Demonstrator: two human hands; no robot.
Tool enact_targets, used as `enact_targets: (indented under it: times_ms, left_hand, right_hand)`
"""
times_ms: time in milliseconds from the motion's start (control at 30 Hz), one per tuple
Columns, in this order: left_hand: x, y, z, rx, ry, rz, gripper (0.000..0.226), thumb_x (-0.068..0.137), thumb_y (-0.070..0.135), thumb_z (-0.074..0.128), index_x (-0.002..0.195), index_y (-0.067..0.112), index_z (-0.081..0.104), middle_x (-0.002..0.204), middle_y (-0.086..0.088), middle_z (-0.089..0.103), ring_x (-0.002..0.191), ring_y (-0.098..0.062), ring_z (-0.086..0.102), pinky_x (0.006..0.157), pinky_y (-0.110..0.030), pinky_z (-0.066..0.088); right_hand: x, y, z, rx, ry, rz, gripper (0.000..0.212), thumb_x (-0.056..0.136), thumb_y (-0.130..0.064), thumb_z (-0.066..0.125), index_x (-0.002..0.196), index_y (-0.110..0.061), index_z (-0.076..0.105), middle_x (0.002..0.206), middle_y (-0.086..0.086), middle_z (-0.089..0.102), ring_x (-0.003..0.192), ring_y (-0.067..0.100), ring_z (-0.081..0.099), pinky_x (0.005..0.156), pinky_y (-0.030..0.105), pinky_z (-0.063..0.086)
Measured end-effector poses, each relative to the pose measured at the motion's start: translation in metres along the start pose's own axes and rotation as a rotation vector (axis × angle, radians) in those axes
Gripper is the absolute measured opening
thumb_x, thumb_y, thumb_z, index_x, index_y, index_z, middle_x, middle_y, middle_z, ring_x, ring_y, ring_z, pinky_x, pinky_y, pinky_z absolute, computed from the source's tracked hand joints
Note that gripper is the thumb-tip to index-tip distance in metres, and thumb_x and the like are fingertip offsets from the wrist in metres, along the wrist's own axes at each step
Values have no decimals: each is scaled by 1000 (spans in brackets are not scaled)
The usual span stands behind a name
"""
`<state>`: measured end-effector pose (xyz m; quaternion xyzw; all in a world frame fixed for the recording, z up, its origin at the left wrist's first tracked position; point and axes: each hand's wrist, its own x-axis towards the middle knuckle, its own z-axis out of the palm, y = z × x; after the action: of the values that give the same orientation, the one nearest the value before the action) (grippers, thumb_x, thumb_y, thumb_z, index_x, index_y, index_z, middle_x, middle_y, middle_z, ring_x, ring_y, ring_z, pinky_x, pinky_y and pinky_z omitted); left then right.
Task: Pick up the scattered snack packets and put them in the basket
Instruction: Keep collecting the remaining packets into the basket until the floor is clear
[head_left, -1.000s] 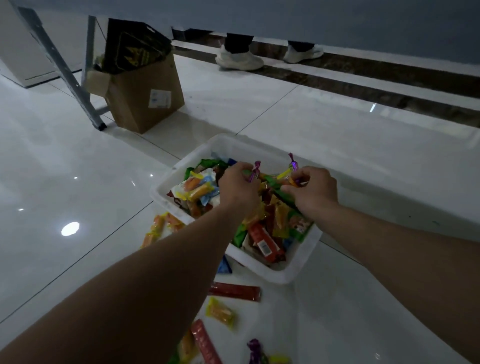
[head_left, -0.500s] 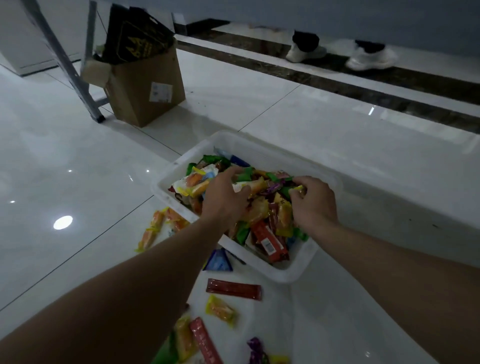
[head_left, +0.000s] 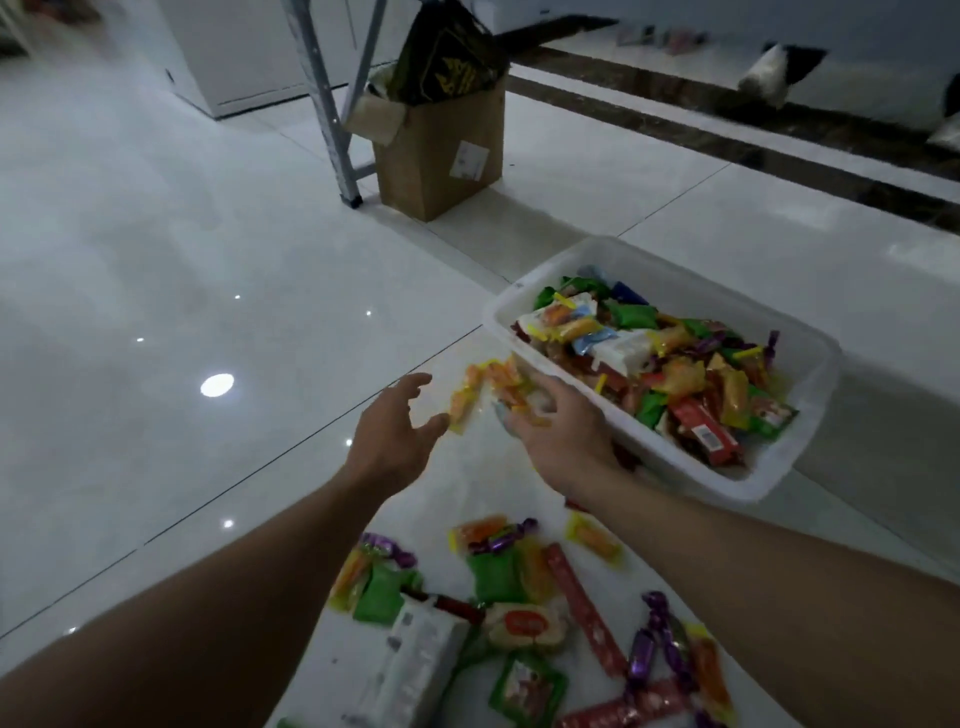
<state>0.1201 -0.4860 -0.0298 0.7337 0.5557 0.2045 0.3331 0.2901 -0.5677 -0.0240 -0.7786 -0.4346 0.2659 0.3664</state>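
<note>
Left hand (head_left: 395, 441) is hovering open, fingers spread, just beside the small orange-and-yellow plastic snack packets (head_left: 470, 397) lying on the glossy white tiled floor (head_left: 208, 260). Right hand (head_left: 563, 434) is covering that cluster's right end. Gripping or just touching, can't tell through the blur. Best move: scoop from both sides, lift over the near rim of the white rectangular plastic basket (head_left: 727, 480), drop mid-pile since it's sitting full. No text is reading legibly, only a barcode on a red wrapper (head_left: 704, 431).

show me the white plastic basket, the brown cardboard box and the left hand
white plastic basket (head_left: 691, 291): head view, far inner wall
brown cardboard box (head_left: 415, 166): head view, near side panel
left hand (head_left: 392, 441): head view, back of the hand
</note>
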Motion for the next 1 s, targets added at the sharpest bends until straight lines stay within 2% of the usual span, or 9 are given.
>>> enact_targets:
  times_ms: [167, 267, 367, 500, 633, 833, 1000]
  left_hand:
    - [-28, -55, -18, 121, -78, -51, 53, 87, 35, 65, 136, 30, 46, 134, -4, 53, 122, -21, 49, 101, -40, 42]
    - [-44, -75, -19, 152, -144, -62, 55, 88, 34, 64, 139, 30, 43, 138, -5, 49, 125, -22, 46, 103, -40, 41]
    - [-53, -91, -17, 186, -212, -78, 61, 86, 36, 67, 141, 33, 39, 142, -3, 44, 129, -21, 41, 104, -37, 39]
    - [-61, -103, -10, 242, -282, -126, 78, 74, 46, 75, 141, 37, 37, 141, -3, 39, 127, -22, 40, 100, -40, 45]
    - [-70, -111, 0, 320, -345, -224, 96, 61, 60, 79, 142, 41, 32, 131, -3, 36, 122, -23, 38, 96, -43, 49]
    - [-72, -113, 8, 304, -359, -258, 89, 70, 42, 81, 145, 35, 32, 131, -6, 33, 123, -26, 37, 100, -41, 47]
    - [-75, -112, 13, 217, -302, -279, 102, 62, 42, 86, 145, 29, 29, 130, -7, 34, 120, -25, 39, 99, -35, 45]
  right_hand:
    - [-32, 18, 58, -233, -389, 18, 78, 84, -46, 65, 149, -31, 25, 156, -4, 22, 141, 18, 27, 111, 39, 33]
    - [-41, 28, 71, -408, -562, 8, 77, 85, -31, 60, 150, -36, 18, 160, -4, 7, 145, 21, 15, 114, 43, 28]
    - [-42, 31, 70, -618, -674, -30, 81, 84, -24, 56, 151, -38, 13, 160, -3, 0, 146, 25, 8, 116, 50, 18]
    - [-40, 35, 70, -801, -724, -110, 88, 78, -27, 62, 150, -38, 13, 155, -2, 13, 141, 27, 15, 111, 55, 20]
    - [-34, 41, 71, -848, -733, -168, 88, 75, -35, 70, 148, -36, 21, 147, 0, 22, 135, 25, 22, 106, 48, 30]
    - [-31, 47, 68, -842, -718, -248, 83, 73, -45, 73, 143, -32, 29, 136, 2, 33, 126, 25, 32, 100, 43, 39]
    - [-31, 49, 68, -865, -707, -290, 74, 77, -46, 68, 138, -26, 31, 129, 5, 38, 122, 25, 37, 99, 41, 35]
